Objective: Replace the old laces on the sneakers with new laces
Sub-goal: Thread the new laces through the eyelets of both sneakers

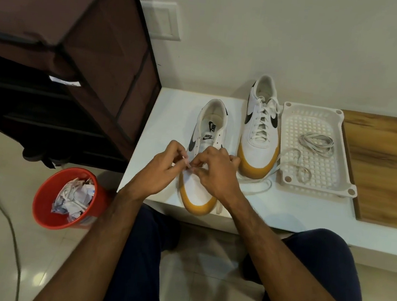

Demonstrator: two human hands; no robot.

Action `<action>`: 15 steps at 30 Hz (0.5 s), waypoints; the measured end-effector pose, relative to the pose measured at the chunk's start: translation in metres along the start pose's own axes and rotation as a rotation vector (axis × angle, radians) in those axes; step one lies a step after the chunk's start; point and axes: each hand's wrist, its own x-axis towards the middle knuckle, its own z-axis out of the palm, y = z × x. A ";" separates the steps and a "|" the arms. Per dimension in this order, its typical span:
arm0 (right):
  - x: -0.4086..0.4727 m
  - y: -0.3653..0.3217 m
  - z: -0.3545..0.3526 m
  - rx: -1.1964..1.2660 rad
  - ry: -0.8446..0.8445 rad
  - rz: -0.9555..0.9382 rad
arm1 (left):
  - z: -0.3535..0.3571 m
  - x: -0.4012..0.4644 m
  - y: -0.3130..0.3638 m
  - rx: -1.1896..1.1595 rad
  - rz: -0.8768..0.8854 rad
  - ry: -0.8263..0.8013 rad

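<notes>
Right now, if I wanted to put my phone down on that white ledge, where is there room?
The bare patch behind the near sneaker, between the brown fabric rack and the laced sneaker, is free. So is the wooden top right of the tray. The front is crowded: both hands, left and right, and loose lace.

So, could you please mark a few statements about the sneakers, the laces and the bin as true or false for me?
1. Both hands work at the near sneaker. True: the left hand and right hand pinch a lace end over its eyelets.
2. The far sneaker has no lace. False: it is laced.
3. A coiled lace lies in the white tray. True.
4. The red bin stands on the table. False: it stands on the floor, left of the table.
5. The bin is empty. False: it holds crumpled paper.
</notes>
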 end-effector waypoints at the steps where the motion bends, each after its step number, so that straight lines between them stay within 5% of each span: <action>1: 0.002 -0.001 -0.001 -0.005 -0.007 -0.011 | 0.000 -0.001 -0.001 -0.023 -0.013 -0.039; 6: 0.010 -0.014 -0.029 0.213 -0.043 -0.078 | 0.007 0.004 -0.002 -0.007 0.017 -0.020; 12: 0.016 -0.069 -0.101 1.199 0.060 -0.270 | 0.011 0.010 -0.004 0.063 -0.003 0.009; 15: 0.020 -0.061 -0.101 1.460 0.159 -0.139 | 0.009 0.009 -0.002 0.074 -0.021 0.027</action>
